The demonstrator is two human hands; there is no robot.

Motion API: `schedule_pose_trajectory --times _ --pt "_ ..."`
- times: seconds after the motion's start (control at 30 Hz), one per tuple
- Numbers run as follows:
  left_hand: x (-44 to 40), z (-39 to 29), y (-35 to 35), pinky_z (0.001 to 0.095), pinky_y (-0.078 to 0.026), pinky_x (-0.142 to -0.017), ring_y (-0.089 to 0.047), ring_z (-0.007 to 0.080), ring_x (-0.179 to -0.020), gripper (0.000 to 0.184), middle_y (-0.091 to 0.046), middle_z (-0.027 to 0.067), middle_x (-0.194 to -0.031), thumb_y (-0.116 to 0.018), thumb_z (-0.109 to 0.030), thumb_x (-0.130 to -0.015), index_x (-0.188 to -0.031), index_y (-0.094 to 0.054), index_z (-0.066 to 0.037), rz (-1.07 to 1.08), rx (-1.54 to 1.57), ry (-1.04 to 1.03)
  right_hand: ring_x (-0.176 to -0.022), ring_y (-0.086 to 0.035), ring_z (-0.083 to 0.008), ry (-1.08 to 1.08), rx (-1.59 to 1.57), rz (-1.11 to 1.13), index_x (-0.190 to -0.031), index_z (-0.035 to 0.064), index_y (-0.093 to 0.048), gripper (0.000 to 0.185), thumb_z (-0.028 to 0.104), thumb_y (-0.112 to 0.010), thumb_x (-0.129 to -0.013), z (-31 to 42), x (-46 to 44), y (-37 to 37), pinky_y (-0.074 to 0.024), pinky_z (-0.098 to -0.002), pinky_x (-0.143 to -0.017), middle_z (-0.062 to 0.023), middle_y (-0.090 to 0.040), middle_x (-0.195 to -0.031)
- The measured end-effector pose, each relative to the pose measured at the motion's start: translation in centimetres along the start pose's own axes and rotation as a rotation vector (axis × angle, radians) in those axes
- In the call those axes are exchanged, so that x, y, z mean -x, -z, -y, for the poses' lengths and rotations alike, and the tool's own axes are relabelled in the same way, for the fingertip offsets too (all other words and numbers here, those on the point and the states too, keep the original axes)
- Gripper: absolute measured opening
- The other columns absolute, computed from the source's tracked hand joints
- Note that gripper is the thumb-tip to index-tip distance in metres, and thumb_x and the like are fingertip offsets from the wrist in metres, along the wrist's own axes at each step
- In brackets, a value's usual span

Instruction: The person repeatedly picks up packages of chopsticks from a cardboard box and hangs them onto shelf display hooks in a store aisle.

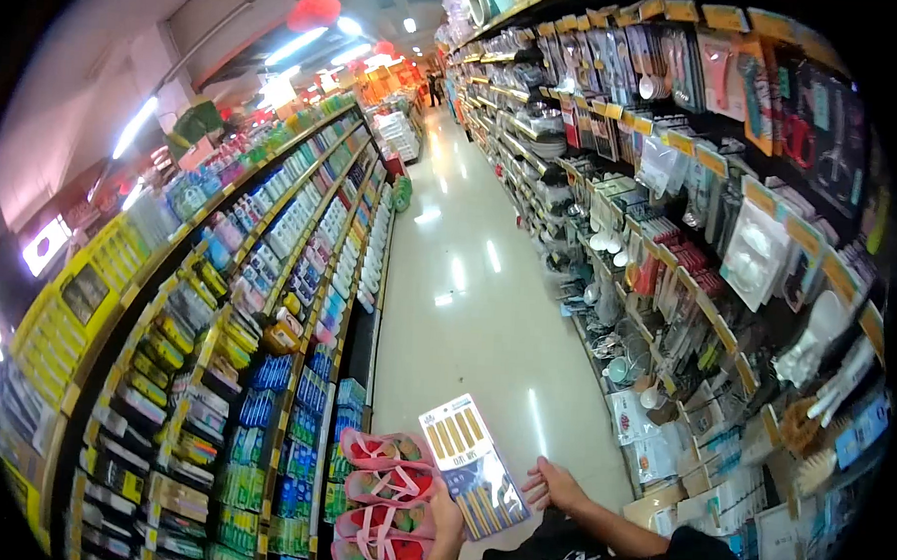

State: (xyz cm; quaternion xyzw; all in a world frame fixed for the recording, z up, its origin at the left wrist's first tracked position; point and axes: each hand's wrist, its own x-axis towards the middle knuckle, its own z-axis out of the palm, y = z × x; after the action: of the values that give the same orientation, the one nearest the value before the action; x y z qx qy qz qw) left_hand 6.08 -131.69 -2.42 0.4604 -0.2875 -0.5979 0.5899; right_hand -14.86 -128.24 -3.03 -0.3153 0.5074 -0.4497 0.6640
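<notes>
At the bottom centre, my left hand (446, 515) is closed on a flat chopstick package (475, 468) with a white top, a blue lower part and several sticks showing. Against the same hand, on its left side, is a stack of pink items with straps (387, 503), which look like sandals; how they are held is hidden. My right hand (552, 485) is just right of the package, apart from it, with its fingers partly spread and nothing in them.
Tall shelves with toothbrushes and bottles (278, 283) line the left side. Racks of hanging kitchen utensils (670, 260) stand close on the right. A shiny aisle floor (446, 330) runs between them. Far down the aisle a person (434, 89) is visible.
</notes>
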Motion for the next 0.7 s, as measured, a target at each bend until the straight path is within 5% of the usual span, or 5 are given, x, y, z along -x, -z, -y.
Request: schedule_pose_trajectory --times 0.2,0.23,0.37,0.5,0.7 --pt "-11.6 -4.8 -8.3 0.0293 -0.051 -0.073 -0.063 0.017 -0.078 0.053 -0.067 0.0086 -0.092 -0.032 -0.042 -0.103 -0.102 -0.062 0.002 0.02 -0.124 0.041 -0.077 -0.063 -0.0188 -0.07 -0.14 0.015 -0.123 -0.0024 -0.046 0.066 0.056 -0.031 -0.098 7.5 -11.7 2.7 -0.0535 -0.0315 -0.064 -0.0143 -0.063 -0.098" --pt "-13.1 -4.5 -9.6 0.0295 -0.051 -0.075 -0.064 0.0176 -0.081 0.054 -0.067 0.0091 -0.092 -0.032 -0.043 -0.103 -0.103 -0.062 0.002 0.1 -0.089 0.081 -0.084 -0.061 -0.0174 -0.104 -0.226 0.038 -0.122 -0.0025 -0.049 0.063 0.054 -0.032 -0.099 8.2 -13.4 2.6 -0.0519 -0.0317 -0.073 -0.0123 -0.063 -0.101" --pt "-23.0 1.1 -12.5 0.0309 -0.05 -0.077 -0.063 0.0178 -0.081 0.053 -0.067 0.0085 -0.087 -0.031 -0.044 -0.103 -0.097 -0.063 -0.002 0.195 0.052 0.195 -0.088 -0.059 -0.0148 0.203 -0.152 -0.04 -0.116 -0.0028 -0.055 0.05 0.041 -0.034 -0.103 11.6 -19.7 2.8 -0.0478 -0.0293 -0.081 -0.0084 -0.062 -0.101" --pt "-33.4 2.5 -14.3 0.0281 -0.047 -0.059 -0.054 0.0165 -0.06 0.055 -0.06 0.0074 -0.073 -0.032 -0.052 -0.1 -0.082 -0.058 -0.007 0.311 0.111 0.486 -0.089 -0.056 -0.0159 0.225 -0.112 -0.293 -0.107 -0.0054 -0.061 0.05 0.037 -0.035 -0.104 14.6 -27.8 7.3 -0.044 -0.0314 -0.084 -0.0086 -0.064 -0.095" --pt "-48.7 2.6 -23.4 0.0307 -0.049 -0.064 -0.059 0.0198 -0.071 0.05 -0.062 0.0094 -0.083 -0.039 -0.05 -0.097 -0.092 -0.058 -0.004 0.44 -0.217 0.572 -0.085 -0.056 -0.0163 0.496 -0.038 -0.647 -0.101 -0.0058 -0.063 0.048 0.034 -0.036 -0.103 20.5 -39.1 15.3 -0.0443 -0.0329 -0.081 -0.0072 -0.064 -0.092"
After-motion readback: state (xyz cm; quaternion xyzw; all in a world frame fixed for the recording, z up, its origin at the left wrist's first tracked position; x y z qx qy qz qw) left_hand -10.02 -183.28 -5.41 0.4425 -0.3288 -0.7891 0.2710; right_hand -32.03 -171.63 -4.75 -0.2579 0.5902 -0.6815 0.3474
